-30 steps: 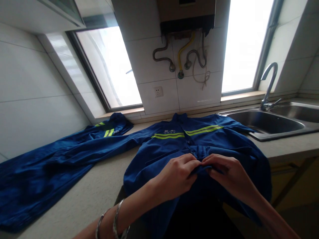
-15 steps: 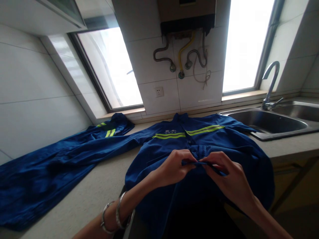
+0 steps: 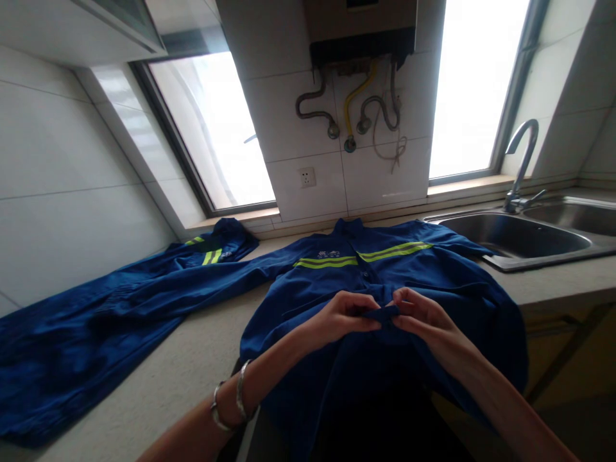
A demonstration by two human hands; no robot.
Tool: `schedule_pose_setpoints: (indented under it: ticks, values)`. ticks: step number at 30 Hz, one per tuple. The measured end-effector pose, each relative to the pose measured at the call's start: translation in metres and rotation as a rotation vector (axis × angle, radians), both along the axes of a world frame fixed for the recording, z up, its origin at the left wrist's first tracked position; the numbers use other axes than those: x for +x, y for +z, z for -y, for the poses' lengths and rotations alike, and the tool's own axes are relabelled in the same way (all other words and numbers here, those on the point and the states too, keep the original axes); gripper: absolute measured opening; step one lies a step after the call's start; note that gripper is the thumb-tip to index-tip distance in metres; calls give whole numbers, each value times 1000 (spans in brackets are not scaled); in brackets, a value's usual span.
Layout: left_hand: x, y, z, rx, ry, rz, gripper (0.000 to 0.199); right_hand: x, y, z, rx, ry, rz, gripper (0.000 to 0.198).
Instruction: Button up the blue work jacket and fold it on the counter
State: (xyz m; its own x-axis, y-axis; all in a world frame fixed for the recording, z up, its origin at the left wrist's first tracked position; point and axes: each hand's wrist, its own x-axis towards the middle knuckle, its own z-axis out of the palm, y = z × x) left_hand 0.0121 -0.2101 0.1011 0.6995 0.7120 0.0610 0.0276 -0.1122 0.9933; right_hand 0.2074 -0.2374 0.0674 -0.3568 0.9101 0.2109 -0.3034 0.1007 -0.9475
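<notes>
A blue work jacket (image 3: 317, 289) with yellow-green reflective stripes lies spread front side up, its collar toward the wall and its lower part hanging over the counter's near edge. My left hand (image 3: 344, 316), with two bangles on the wrist, pinches the front edge of the jacket between thumb and fingers. Close beside it, my right hand (image 3: 423, 314) pinches the same lifted bit of cloth from the other side. Small buttons show along the front opening above the hands. Whether a button sits between the fingertips I cannot tell.
Another blue garment (image 3: 96, 321) with reflective stripes lies on the counter (image 3: 206, 359) at the left. A steel sink (image 3: 520, 240) with a tap (image 3: 522, 160) stands at the right. A water heater (image 3: 363, 32) with pipes hangs on the tiled wall.
Both hands still grip the jacket's front edge. The fingers of my right hand have shifted upward, and the pinched cloth has turned so that more of its face shows.
</notes>
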Motion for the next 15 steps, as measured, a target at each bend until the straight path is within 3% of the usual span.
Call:
schedule_pose_setpoints:
  ticks: [4, 7, 9, 12, 15]
  values:
    - [2, -14, 3, -213, 58, 134, 20, 2, 1, -5, -174, 87, -112, 35]
    - [2, -17, 5, -313, 1, 149, 23, 3, -3, -6, -205, 145, -149, 43]
    - [1, -14, 4, -277, -56, 86, 24, 5, -7, -5, -151, 170, -139, 40]
    - [-3, -6, -2, -102, -142, -97, 33, 14, -10, -2, -35, 291, -30, 36]
    - [-13, -1, -18, 28, -72, -229, 43, 27, -6, 11, 72, 490, 243, 65]
